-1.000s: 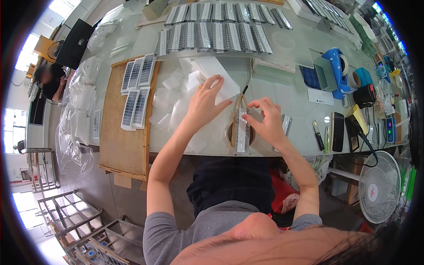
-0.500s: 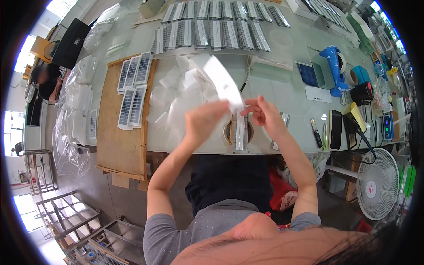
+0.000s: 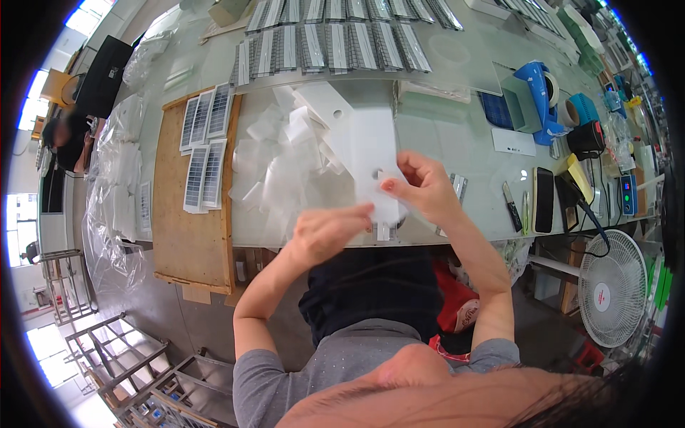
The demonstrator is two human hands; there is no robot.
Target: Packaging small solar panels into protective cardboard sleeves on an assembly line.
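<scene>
A white strip of thin sheet [image 3: 372,135] with a small hole stands in front of me over the near edge of the table. My right hand [image 3: 427,187] pinches its right side, thumb on the front near the hole. At the lower left edge of the strip is my left hand [image 3: 330,232], slightly blurred, with fingers pressed together; whatever lies between its fingertips is hidden. Below the strip, the end of a narrow grey-white piece [image 3: 385,233] shows at the table edge. Crumpled translucent film sheets [image 3: 275,160] are heaped left of the strip.
Left is a wooden board [image 3: 170,207] carrying small solar panels [image 3: 205,171]. Rows of striped panels [image 3: 342,46] lie at the back. To the right are a knife [image 3: 511,207], a black case [image 3: 543,200], a blue tape dispenser [image 3: 535,96] and a fan [image 3: 603,294] below.
The white strip has gone from tilted and blurred to nearly upright and nearer me. My left hand has moved down, and my right hand has closed on the strip's side.
</scene>
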